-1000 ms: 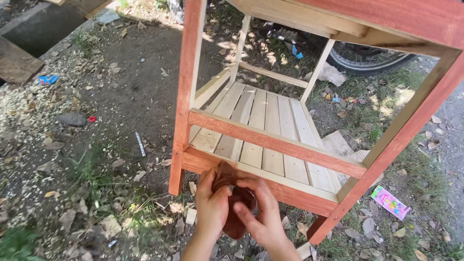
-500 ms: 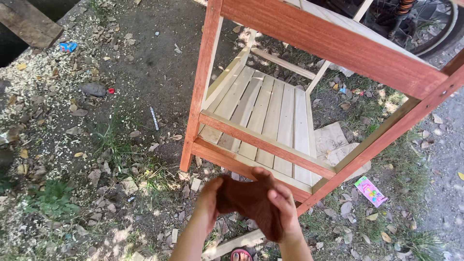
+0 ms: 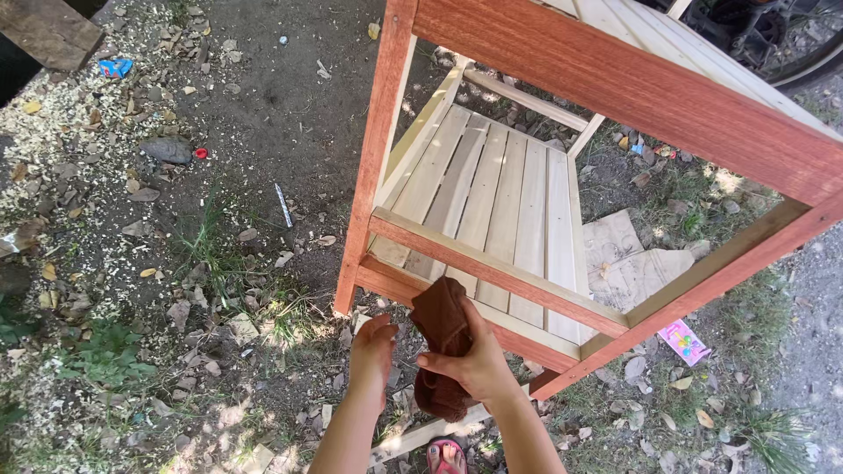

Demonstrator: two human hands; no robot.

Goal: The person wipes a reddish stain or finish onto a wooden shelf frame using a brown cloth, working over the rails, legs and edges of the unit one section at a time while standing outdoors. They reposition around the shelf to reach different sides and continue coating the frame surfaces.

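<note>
Outdoors, bare dirt with wood shavings, dry leaves and tufts of grass. A wooden rack (image 3: 492,189) stands on the ground — red-brown stained legs and rails, pale unstained slats forming its lower shelf.

Right hand (image 3: 470,364): raised in front of the rack's lower front rail (image 3: 492,316), forearm coming up from the bottom edge of view, wrist bent. Fingers wrapped closed around a brown rag (image 3: 442,342), gripping it about the middle. The rag hangs bunched — its upper end reaches the lower rail near the front-left leg (image 3: 378,158), its lower end droops below the hand.

Left hand (image 3: 373,351): just beside the rag on its left, palm turned toward the cloth, fingers loosely curved and partly spread, holding nothing. Whether the fingertips touch the cloth cannot be told.

Below the hands, a pale wood strip (image 3: 421,434) lies on the dirt, and a red sandal (image 3: 448,456) with toes shows at the bottom edge. A pink wrapper (image 3: 683,341) lies on the ground beyond the rack's front-right leg. A dark tyre (image 3: 790,53) sits past the rack's far top corner.
</note>
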